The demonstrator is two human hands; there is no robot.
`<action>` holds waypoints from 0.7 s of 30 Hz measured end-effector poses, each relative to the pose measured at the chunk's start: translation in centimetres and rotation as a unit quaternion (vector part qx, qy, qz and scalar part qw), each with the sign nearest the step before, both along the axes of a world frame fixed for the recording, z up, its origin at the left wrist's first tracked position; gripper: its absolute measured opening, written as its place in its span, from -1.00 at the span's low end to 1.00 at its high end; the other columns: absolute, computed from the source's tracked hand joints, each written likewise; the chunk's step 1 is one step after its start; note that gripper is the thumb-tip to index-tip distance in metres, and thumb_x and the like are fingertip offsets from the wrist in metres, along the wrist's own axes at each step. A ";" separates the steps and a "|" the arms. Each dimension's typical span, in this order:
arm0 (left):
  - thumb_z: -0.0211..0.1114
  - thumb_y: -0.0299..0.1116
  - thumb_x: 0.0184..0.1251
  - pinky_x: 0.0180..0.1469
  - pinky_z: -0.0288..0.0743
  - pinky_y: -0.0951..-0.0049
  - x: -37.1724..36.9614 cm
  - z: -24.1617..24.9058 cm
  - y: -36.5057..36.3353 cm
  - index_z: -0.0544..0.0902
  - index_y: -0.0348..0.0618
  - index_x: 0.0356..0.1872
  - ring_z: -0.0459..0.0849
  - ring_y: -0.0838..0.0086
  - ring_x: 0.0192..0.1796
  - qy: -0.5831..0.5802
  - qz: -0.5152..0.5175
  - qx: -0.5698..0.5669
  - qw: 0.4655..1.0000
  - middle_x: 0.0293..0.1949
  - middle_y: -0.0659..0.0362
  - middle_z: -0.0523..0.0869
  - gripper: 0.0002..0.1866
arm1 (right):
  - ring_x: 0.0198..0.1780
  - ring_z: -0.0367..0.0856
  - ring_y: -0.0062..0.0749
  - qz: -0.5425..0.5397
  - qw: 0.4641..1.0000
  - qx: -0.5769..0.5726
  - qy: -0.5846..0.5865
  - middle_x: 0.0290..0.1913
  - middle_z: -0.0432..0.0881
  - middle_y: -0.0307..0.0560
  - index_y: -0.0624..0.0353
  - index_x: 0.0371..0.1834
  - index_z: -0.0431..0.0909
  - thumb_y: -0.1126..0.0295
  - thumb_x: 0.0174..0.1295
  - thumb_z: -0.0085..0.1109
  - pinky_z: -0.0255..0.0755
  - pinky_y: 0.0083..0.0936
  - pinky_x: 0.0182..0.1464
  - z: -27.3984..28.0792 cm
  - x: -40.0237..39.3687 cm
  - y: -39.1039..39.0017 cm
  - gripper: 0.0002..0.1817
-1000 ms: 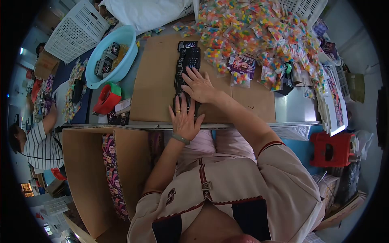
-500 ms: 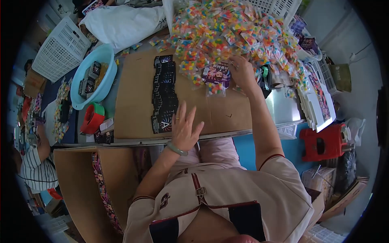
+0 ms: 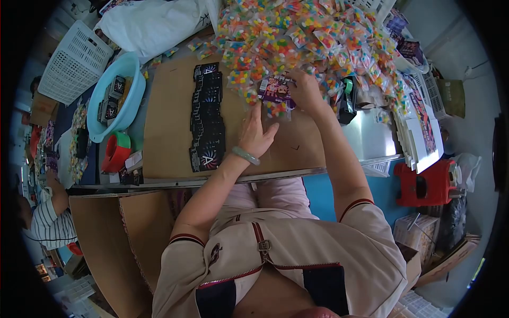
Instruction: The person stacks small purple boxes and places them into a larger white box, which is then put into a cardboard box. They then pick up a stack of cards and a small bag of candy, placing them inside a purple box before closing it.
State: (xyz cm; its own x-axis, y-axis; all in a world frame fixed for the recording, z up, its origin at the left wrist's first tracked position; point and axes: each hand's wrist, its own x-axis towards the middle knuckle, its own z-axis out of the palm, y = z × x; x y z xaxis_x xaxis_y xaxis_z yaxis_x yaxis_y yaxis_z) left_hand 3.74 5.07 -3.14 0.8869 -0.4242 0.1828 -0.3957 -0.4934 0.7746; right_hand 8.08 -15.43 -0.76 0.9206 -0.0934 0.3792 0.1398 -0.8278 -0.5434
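Note:
My right hand (image 3: 305, 91) holds the right side of a purple printed packet (image 3: 277, 89) at the near edge of a big heap of clear candy bags (image 3: 297, 40). One small candy bag (image 3: 278, 110) lies just below the packet. Close to the packet's lower left is my left hand (image 3: 256, 132), fingers apart and holding nothing, with a bracelet at the wrist. To its left, a long overlapping column of black cards (image 3: 207, 116) lies on the cardboard sheet (image 3: 167, 116).
A blue basin (image 3: 137, 90) with black packs stands at the left, beside a red and green tape roll (image 3: 115, 152). Right of the heap are a black tape dispenser (image 3: 348, 103) and stacked white boxes (image 3: 424, 135). A co-worker's striped sleeve (image 3: 50, 222) shows far left.
My left hand has moved up and to the right, away from the black cards and towards the purple packet. My right hand stays at the packet. The view has shifted slightly.

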 end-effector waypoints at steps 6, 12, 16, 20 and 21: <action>0.40 -0.21 0.12 0.25 0.33 -0.01 0.5 -1.6 -0.9 0.30 -0.24 0.33 0.50 -0.04 0.22 -0.066 0.003 0.076 0.995 0.22 -0.09 0.50 -0.24 | 0.03 0.59 0.04 -0.008 0.966 -0.235 0.103 -0.04 0.61 0.18 0.34 -0.17 0.61 0.42 0.07 0.19 0.45 -0.17 0.07 -1.3 3.4 1.0 -0.72; 0.40 -0.21 0.10 0.23 0.33 -0.02 0.5 -2.7 -0.3 0.30 -0.23 0.34 0.50 0.00 0.20 -0.084 0.004 0.047 0.995 0.19 -0.07 0.52 -0.24 | 0.08 0.50 0.00 0.017 0.977 -0.207 0.048 -0.02 0.52 0.09 0.27 -0.13 0.59 0.27 0.17 0.21 0.36 -0.14 0.12 -2.1 2.6 1.1 -0.69; 0.41 -0.21 0.10 0.17 0.35 -0.04 -0.2 -2.0 -0.6 0.29 -0.22 0.35 0.52 -0.01 0.14 -0.066 0.041 0.024 0.997 0.11 -0.09 0.53 -0.22 | 0.07 0.49 0.00 0.037 0.976 -0.213 0.039 -0.03 0.51 0.08 0.26 -0.11 0.56 0.21 0.22 0.21 0.36 -0.15 0.12 -2.0 0.7 1.7 -0.67; 0.43 -0.23 0.09 0.12 0.35 -0.05 -3.0 1.4 0.8 0.32 -0.16 0.34 0.53 -0.01 0.10 -0.043 0.016 0.108 0.993 0.06 -0.07 0.54 -0.23 | 0.10 0.47 0.01 0.060 0.973 -0.219 0.036 0.00 0.49 0.07 0.23 0.01 0.50 0.22 0.23 0.21 0.36 -0.14 0.11 -2.3 -2.1 2.7 -0.62; 0.44 -0.25 0.09 0.06 0.39 -0.02 -3.5 1.5 1.0 0.37 -0.13 0.28 0.58 0.00 0.03 -0.071 0.003 0.147 0.987 -0.02 -0.05 0.57 -0.30 | 0.10 0.46 0.01 0.065 0.976 -0.206 0.035 0.00 0.49 0.07 0.23 0.01 0.50 0.21 0.24 0.21 0.35 -0.14 0.12 -2.4 -2.7 2.8 -0.62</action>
State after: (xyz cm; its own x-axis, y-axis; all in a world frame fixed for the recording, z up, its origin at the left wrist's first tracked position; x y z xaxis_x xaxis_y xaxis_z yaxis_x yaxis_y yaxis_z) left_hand 0.26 6.04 -1.63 0.8638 -0.4724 0.1750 -0.4862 -0.6911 0.5347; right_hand 5.41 -12.64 -3.11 0.9396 0.1734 0.2951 0.2331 -0.9555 -0.1806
